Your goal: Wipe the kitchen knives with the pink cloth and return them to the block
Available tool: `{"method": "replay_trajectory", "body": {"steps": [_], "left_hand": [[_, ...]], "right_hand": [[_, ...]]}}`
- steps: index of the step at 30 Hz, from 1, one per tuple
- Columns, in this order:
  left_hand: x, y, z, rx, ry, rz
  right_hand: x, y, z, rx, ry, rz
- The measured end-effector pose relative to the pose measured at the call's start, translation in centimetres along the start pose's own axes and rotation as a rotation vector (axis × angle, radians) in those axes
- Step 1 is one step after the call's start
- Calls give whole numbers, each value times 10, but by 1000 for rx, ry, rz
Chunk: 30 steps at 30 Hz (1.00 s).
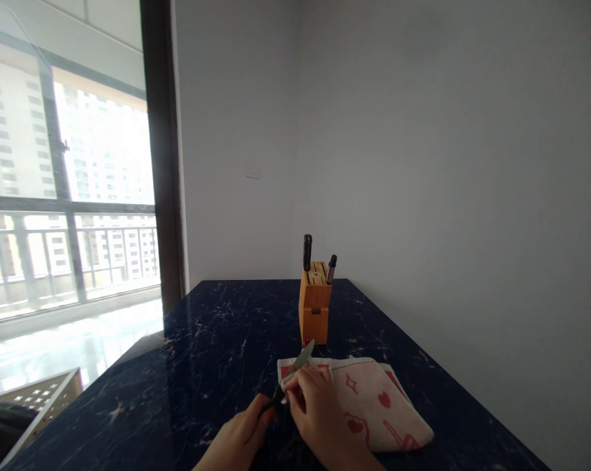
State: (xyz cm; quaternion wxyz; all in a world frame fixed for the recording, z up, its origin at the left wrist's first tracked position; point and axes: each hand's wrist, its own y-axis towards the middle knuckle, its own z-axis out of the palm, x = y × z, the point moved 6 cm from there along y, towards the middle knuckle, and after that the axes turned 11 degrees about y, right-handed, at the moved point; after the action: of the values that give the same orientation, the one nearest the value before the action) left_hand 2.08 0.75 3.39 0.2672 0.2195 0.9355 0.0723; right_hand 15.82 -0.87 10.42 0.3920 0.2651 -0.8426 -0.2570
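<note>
A knife (304,355) with a black handle points up and away, its blade tip just in front of the wooden knife block (314,327). My left hand (249,425) is closed around the handle. Pinched in my right hand (317,405) is a corner of a white towel (374,399) with red prints, pressed against the blade near the handle. Part of the blade is hidden by the towel and my fingers. The remaining towel lies folded on the table to the right.
Two black handles, one upright (307,252) and one leaning (331,268), stick out of the block's top. The dark blue marbled table (216,366) runs back to grey walls. A pale perforated basket (50,399) sits at lower left, near a large window.
</note>
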Motion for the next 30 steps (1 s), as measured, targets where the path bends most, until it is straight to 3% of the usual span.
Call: {"method": "replay_trajectory", "body": {"steps": [11,17,24,30], "left_hand": [[-7,-4,-8,-8,-23,-4],[-10,-5,-6,53,-27,32],[-5,-3,-14,-46,-145,-75],[1,-1,-21,-123,-230,-166]], "right_hand": [[-2,-3,3,-18,11,-32],[2,-3,0,-29,0,-50],[-4,-2,-1,19,-33,3],[-4,-1,-11,-80,2,9]]}}
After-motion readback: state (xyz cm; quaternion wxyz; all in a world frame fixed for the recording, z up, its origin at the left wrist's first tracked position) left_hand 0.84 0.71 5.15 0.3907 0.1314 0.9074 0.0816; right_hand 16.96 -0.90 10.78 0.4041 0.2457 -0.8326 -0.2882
